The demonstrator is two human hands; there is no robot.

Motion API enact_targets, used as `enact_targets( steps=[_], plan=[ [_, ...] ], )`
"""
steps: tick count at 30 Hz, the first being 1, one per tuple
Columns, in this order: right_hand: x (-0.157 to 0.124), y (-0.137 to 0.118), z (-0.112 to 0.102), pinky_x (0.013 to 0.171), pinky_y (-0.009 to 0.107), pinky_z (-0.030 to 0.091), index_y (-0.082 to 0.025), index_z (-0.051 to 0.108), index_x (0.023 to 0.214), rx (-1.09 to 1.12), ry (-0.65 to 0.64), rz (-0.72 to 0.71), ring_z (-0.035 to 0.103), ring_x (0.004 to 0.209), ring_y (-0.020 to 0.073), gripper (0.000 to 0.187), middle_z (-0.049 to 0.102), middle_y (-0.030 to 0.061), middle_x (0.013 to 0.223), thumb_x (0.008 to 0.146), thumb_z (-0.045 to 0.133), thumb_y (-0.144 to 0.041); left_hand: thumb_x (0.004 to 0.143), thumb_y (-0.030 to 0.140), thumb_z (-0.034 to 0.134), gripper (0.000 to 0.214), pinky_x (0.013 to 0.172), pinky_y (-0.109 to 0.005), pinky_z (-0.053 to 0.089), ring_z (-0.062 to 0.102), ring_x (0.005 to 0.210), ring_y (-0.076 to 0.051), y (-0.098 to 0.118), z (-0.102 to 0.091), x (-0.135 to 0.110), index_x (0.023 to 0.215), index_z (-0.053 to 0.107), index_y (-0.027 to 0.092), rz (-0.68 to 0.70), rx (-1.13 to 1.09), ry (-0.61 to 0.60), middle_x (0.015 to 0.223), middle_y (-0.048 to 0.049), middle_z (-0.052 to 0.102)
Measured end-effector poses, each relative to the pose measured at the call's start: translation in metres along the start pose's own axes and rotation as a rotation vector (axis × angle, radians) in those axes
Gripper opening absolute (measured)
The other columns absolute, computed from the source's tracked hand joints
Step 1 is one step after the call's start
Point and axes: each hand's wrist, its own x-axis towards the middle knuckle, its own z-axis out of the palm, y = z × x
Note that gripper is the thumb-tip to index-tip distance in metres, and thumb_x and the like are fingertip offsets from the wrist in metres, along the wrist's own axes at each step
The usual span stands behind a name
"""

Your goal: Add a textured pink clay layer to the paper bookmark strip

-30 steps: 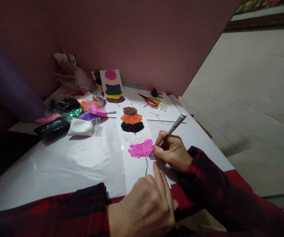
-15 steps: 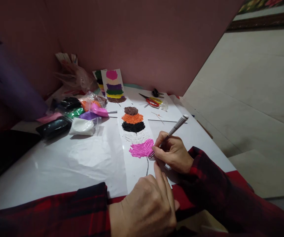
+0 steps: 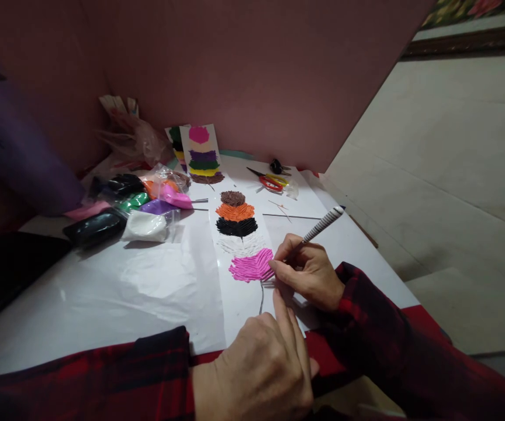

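My right hand is closed in a pencil grip around a slim tool with a grey-and-white patterned handle. Its working end is mostly behind my fingers, at the right edge of a bright pink band of ridged clay. That band lies on a white paper strip, below white, black, orange and brown bands. A thin dark stem line runs down from the pink. My left hand rests at the strip's lower end, index finger stretched toward the tool and holding nothing visible.
Bagged clay in several colours, including a white pack and a black pack, lies at the left. Two coloured cards, one in front, lean at the back. Red-handled scissors lie beyond my right hand. A pink wall stands behind.
The tool's handle has tipped slightly to the right and its working end has shifted a little beside the pink band. My left hand stays almost where it was.
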Motion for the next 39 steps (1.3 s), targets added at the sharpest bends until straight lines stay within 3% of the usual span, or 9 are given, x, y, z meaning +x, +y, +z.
enact_targets(
  steps=[4,9,15,39],
  plan=[
    [0.0020,-0.0020,-0.0018,0.043,0.021,0.035,-0.019,0.051,0.063,0.045,0.060,-0.008,0.044,0.048,0.0076,0.019,0.049,-0.0046,0.055,0.075,0.065,-0.024,0.098,0.023,0.034,0.043,0.034,-0.027,0.030,0.052,0.042,-0.014,0.0011,0.0031,-0.0008,0.107,0.066,-0.004,-0.005,0.008,0.007,0.102,-0.0300,0.068],
    [0.0032,-0.0016,-0.0033,0.044,0.021,0.034,-0.018,0.051,0.065,0.118,0.019,0.042,0.044,0.047,0.0075,0.021,0.049,-0.0047,0.055,0.077,0.066,-0.028,0.098,0.022,0.033,0.043,0.033,-0.026,0.030,0.053,0.042,-0.014,0.0017,0.0055,-0.0004,0.104,0.067,-0.003,-0.004,-0.001,0.009,0.100,-0.0291,0.069],
    [0.0029,0.0010,-0.0033,0.043,0.022,0.033,-0.018,0.051,0.063,0.001,-0.005,0.087,0.042,0.046,0.0080,0.018,0.049,-0.0037,0.056,0.073,0.063,-0.027,0.098,0.023,0.033,0.044,0.033,-0.026,0.031,0.052,0.041,-0.015,-0.0009,0.0049,0.0000,0.106,0.065,-0.005,0.023,0.022,0.028,0.099,-0.0300,0.068],
    [0.0011,0.0059,-0.0011,0.045,0.023,0.036,-0.018,0.053,0.067,-0.005,-0.057,0.075,0.047,0.049,0.0094,0.015,0.050,-0.0036,0.057,0.077,0.062,-0.024,0.098,0.023,0.036,0.041,0.034,-0.026,0.029,0.050,0.041,-0.013,-0.0004,0.0033,-0.0002,0.102,0.067,-0.003,-0.004,0.025,0.020,0.095,-0.0265,0.071]
  ],
)
